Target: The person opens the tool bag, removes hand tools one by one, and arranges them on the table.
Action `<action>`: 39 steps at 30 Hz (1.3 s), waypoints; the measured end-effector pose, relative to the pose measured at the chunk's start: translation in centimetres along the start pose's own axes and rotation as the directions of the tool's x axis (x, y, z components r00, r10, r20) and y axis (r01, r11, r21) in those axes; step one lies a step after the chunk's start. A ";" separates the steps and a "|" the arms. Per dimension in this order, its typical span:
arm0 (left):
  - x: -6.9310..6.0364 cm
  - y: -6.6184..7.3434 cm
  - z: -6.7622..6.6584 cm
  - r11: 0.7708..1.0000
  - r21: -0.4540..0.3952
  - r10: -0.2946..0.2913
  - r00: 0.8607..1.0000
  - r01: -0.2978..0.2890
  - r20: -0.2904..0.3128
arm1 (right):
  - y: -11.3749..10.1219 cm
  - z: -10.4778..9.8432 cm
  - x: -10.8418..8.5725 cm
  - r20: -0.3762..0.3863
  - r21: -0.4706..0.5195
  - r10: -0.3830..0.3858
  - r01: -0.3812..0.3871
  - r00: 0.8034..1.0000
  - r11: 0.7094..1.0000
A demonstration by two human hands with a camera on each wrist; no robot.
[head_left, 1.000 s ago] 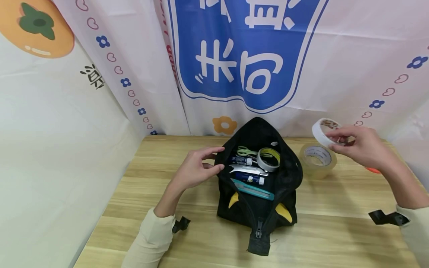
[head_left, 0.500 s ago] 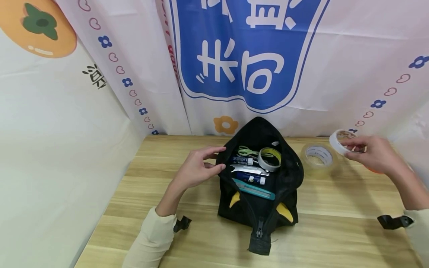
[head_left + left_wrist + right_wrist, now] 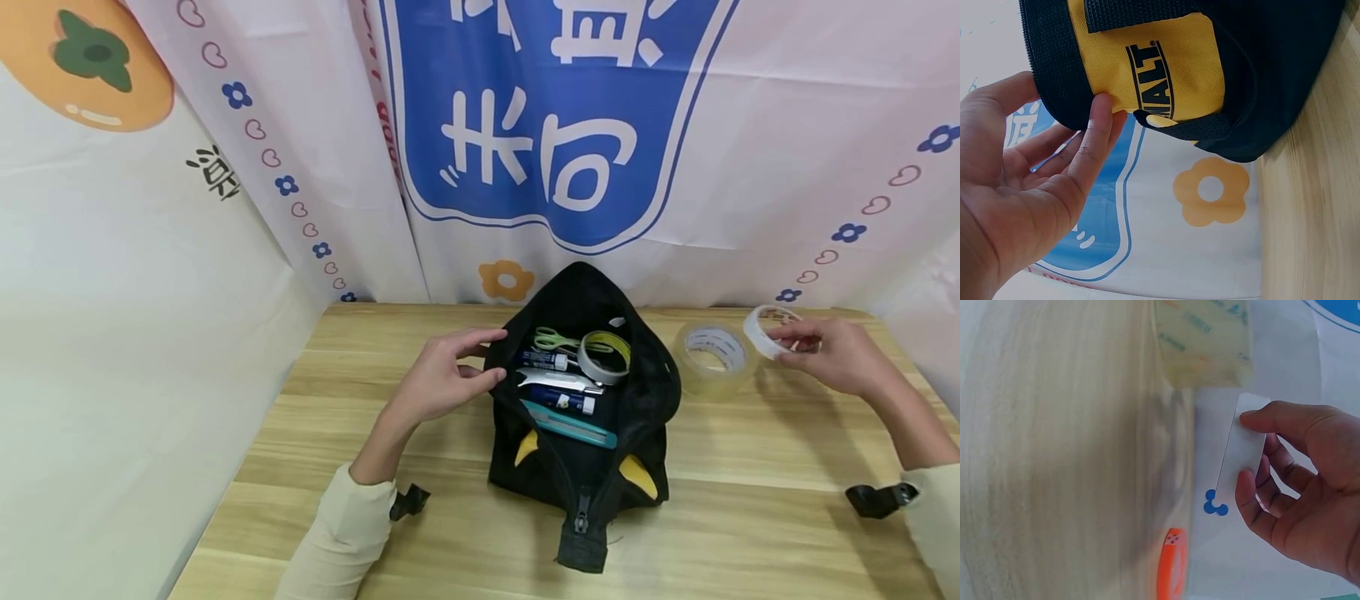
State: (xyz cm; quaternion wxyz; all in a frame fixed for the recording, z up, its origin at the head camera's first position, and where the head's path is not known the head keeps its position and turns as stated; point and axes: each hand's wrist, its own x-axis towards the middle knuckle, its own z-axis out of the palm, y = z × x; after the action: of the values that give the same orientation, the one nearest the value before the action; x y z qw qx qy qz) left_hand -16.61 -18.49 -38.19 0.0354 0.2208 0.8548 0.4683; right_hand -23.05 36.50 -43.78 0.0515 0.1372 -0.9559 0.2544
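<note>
My left hand point(image 3: 438, 379) is at the left side of an unzipped black bag point(image 3: 577, 483), thumb and fingers on its rim. In the left wrist view a fingertip of that hand point(image 3: 1054, 162) presses the bag's yellow panel point(image 3: 1191, 69), while the thumb tip is hidden behind the black edge. Thumb and fingers of my right hand point(image 3: 840, 354) pinch a white tape roll point(image 3: 759, 335), which is tilted just right of a wide clear tape roll point(image 3: 738, 379). The right wrist view shows the white roll point(image 3: 1241, 450) edge-on in the right hand point(image 3: 1310, 481).
Inside the bag lie green scissors point(image 3: 551, 339), a grey-and-yellow tape roll point(image 3: 592, 369), two blue tubes, a silver cutter point(image 3: 558, 382) and a teal cutter point(image 3: 573, 427). An orange-red object point(image 3: 1172, 565) lies on the wooden table point(image 3: 360, 367) near the back curtain.
My right hand has carried the white roll rightward and down, from above the clear roll to beside it. The left hand keeps its place at the bag.
</note>
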 end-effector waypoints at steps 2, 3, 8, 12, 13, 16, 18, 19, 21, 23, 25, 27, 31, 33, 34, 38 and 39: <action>0.0 0.0 0.0 1.000 -0.002 0.002 1.000 -0.002 -0.001 | 0.3 0.1 0.1 0.006 0.000 0.000 0.000 1.000 1.000; 0.0 0.0 0.1 1.000 -0.002 0.002 1.000 -0.002 -0.002 | 0.4 0.2 0.1 0.009 -0.006 0.003 -0.003 1.000 1.000; 0.0 -0.1 0.1 1.000 -0.003 0.007 1.000 -0.007 -0.004 | 1.2 0.6 0.3 0.084 -0.003 0.033 -0.033 0.996 0.999; 0.0 -0.1 0.1 1.000 -0.005 0.008 1.000 -0.008 -0.003 | 1.6 1.0 0.4 0.151 -0.019 0.064 -0.061 0.986 0.998; 0.0 -0.1 0.2 1.000 -0.006 0.009 1.000 -0.009 -0.002 | 1.7 1.1 0.4 0.162 -0.021 0.070 -0.068 0.984 0.997; 0.0 -0.1 0.2 1.000 -0.007 0.008 1.000 -0.008 -0.002 | 2.0 1.3 0.4 0.178 -0.019 0.089 -0.087 0.980 0.996; 0.0 0.0 0.2 1.000 -0.009 0.007 1.000 -0.007 -0.002 | 2.1 1.4 0.4 0.181 -0.015 0.102 -0.101 0.978 0.995; 0.0 0.1 0.2 1.000 -0.010 0.008 1.000 -0.008 -0.002 | 2.1 1.4 0.3 0.182 -0.013 0.107 -0.106 0.977 0.994; 0.0 0.1 0.2 1.000 -0.008 0.009 1.000 -0.009 -0.002 | 2.1 1.4 0.3 0.181 -0.011 0.113 -0.113 0.977 0.994; 0.0 0.2 0.2 1.000 -0.006 0.011 1.000 -0.011 -0.002 | 2.0 1.3 0.2 0.175 -0.012 0.113 -0.112 0.978 0.994; -0.1 0.2 0.2 1.000 -0.002 0.013 1.000 -0.013 -0.002 | 1.7 1.2 0.1 0.160 -0.013 0.106 -0.105 0.981 0.994; -0.1 0.2 0.2 1.000 0.003 0.016 1.000 -0.016 -0.002 | 1.4 1.0 0.0 0.136 -0.008 0.090 -0.090 0.987 0.996; -0.1 0.2 0.1 1.000 0.008 0.015 1.000 -0.015 -0.003 | 0.2 0.5 0.0 0.080 0.024 0.052 -0.054 0.995 0.998; -0.1 0.2 0.1 1.000 0.006 0.009 1.000 -0.009 -0.004 | -0.5 0.3 0.2 0.057 0.044 0.033 -0.035 0.998 0.998; -0.1 0.2 0.1 1.000 0.005 0.006 1.000 -0.006 -0.004 | -1.0 0.2 0.3 0.047 0.051 0.024 -0.026 0.999 0.998; -0.1 0.2 0.0 1.000 0.007 0.009 1.000 -0.009 -0.003 | -3.1 -0.2 0.6 0.028 0.070 0.007 -0.009 1.000 0.998; -0.1 0.2 0.0 1.000 0.009 0.010 1.000 -0.010 -0.003 | -3.7 -0.2 0.7 0.028 0.075 0.009 -0.011 1.000 0.997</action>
State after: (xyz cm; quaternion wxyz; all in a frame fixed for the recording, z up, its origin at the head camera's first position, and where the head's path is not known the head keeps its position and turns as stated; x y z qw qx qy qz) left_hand -16.43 -18.43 -38.06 0.0311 0.2244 0.8560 0.4647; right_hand -22.66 33.38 -41.71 0.0320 0.1379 -0.9469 0.2887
